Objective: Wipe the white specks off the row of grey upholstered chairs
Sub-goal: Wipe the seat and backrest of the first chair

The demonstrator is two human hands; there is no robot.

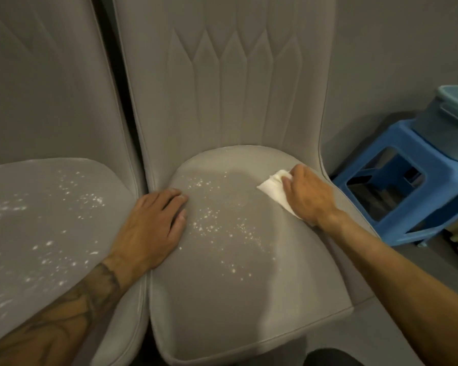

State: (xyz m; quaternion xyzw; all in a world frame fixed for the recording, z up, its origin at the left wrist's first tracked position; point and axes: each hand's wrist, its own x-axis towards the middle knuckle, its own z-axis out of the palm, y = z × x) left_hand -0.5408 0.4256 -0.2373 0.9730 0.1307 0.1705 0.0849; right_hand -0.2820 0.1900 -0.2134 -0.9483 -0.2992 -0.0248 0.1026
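Note:
Two grey upholstered chairs stand side by side. The right chair (222,299) has white specks (209,220) scattered over the middle of its seat. More white specks (53,233) cover the seat of the left chair (37,186). My right hand (307,194) grips a folded white cloth (273,188) and presses it on the right chair's seat, at its far right side. My left hand (154,228) lies flat with straight fingers on the left edge of that same seat, holding nothing.
A blue plastic stool (397,191) stands right of the chairs, with a lidded blue-grey container (450,125) on top. A grey wall runs behind. A dark gap separates the two chair backs.

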